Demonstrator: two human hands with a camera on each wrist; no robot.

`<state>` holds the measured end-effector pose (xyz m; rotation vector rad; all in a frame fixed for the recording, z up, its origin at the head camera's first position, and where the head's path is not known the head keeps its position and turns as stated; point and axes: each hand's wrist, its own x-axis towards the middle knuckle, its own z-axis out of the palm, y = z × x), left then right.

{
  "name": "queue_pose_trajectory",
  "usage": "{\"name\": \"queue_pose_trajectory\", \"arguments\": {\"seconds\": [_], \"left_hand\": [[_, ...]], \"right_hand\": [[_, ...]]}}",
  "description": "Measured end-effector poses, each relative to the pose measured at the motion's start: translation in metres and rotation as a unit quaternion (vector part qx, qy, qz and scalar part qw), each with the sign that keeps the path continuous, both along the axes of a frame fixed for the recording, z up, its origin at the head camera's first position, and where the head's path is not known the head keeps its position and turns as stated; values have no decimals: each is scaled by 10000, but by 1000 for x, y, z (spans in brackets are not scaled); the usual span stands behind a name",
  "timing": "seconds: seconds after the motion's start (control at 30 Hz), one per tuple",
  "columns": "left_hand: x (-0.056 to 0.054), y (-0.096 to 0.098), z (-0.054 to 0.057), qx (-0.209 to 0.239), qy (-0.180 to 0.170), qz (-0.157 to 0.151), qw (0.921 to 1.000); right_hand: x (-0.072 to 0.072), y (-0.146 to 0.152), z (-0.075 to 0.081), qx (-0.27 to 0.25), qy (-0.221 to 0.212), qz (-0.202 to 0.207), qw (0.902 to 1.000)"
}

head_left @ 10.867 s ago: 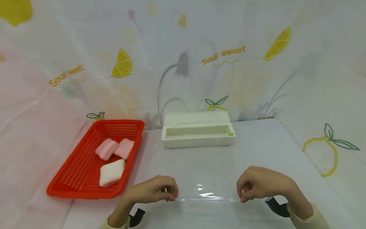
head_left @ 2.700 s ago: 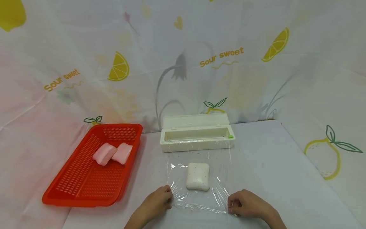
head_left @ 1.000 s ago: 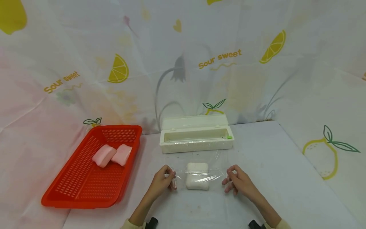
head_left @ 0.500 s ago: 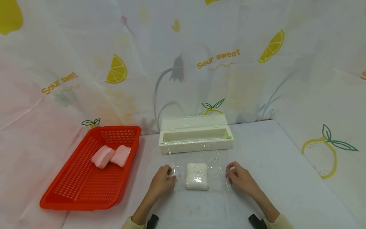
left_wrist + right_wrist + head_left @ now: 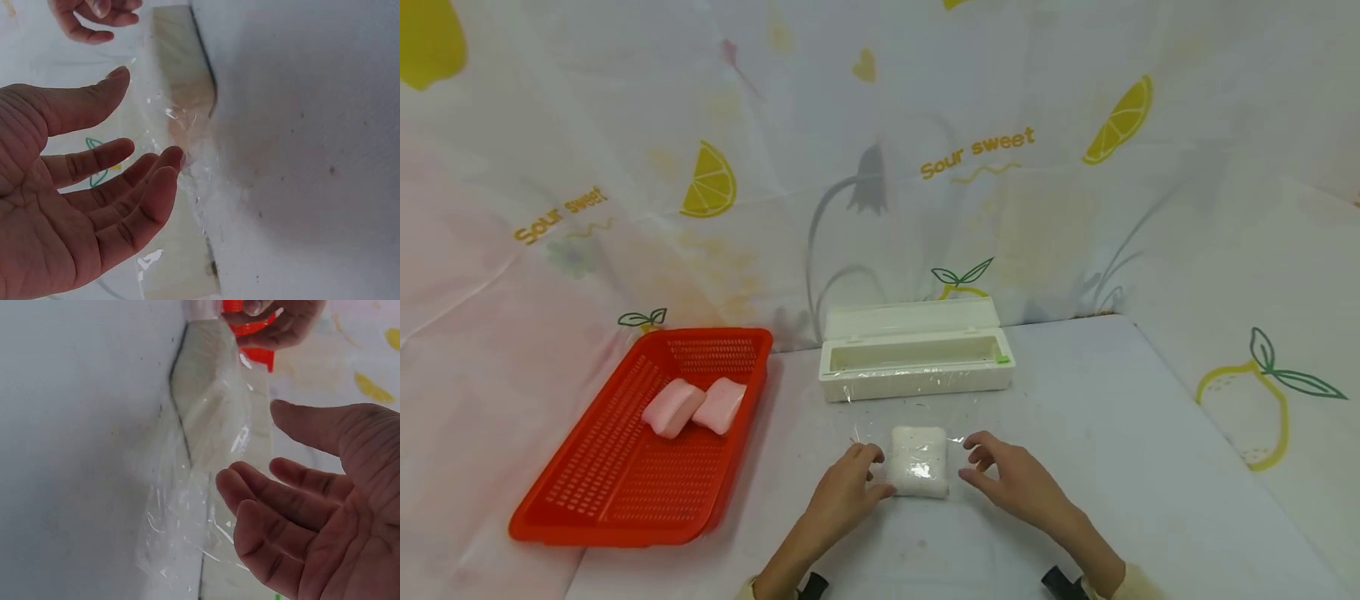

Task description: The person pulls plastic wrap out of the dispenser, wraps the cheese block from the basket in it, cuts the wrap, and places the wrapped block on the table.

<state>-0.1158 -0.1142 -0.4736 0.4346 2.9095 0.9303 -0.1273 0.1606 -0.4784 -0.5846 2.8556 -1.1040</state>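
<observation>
A white soap bar (image 5: 919, 467) lies flat on the table under a layer of clear cling film (image 5: 169, 531), which glints on its top and spreads out to both sides. My left hand (image 5: 847, 487) is at the soap's left side, its thumb close to the near left corner; whether it touches cannot be told. On the other side my right hand (image 5: 1018, 483) hovers a little apart from the bar. Both wrist views show thumb and fingers spread and loosely bent, with nothing pinched. Left fingertips (image 5: 175, 156) appear right against the film.
A red plastic basket (image 5: 722, 492) at the left contains two pink soap bars (image 5: 673, 408). Behind the white soap stands a long white film dispenser box (image 5: 917, 383), lid raised, with a green cutter piece (image 5: 1002, 359). A printed cloth backdrop rises behind the table.
The white soap went from basket to film. The film's near edge, earlier pinched by both hands, was folded away over the soap and released. Both hands then moved inward towards the bar.
</observation>
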Motion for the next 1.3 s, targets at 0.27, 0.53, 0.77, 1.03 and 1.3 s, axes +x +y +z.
{"name": "queue_pose_trajectory", "arguments": {"seconds": [0.27, 0.53, 0.77, 1.03, 1.3], "left_hand": [[-7, 7, -19, 200, -303, -394, 9986], [-10, 12, -20, 449, -182, -376, 9981], [-13, 13, -12, 614, 134, -470, 9969], [-23, 23, 0, 583, 428, -150, 9973], [-43, 27, 6, 859, 448, 90, 9953]], "right_hand": [[-2, -19, -19, 15, -449, 733, 9963], [-6, -25, -20, -12, -236, 909, 9956], [-11, -26, -11, 33, -25, 916, 9958], [-26, -27, -4, -282, 421, 595, 9969], [-43, -31, 1, -524, 453, 110, 9975]]}}
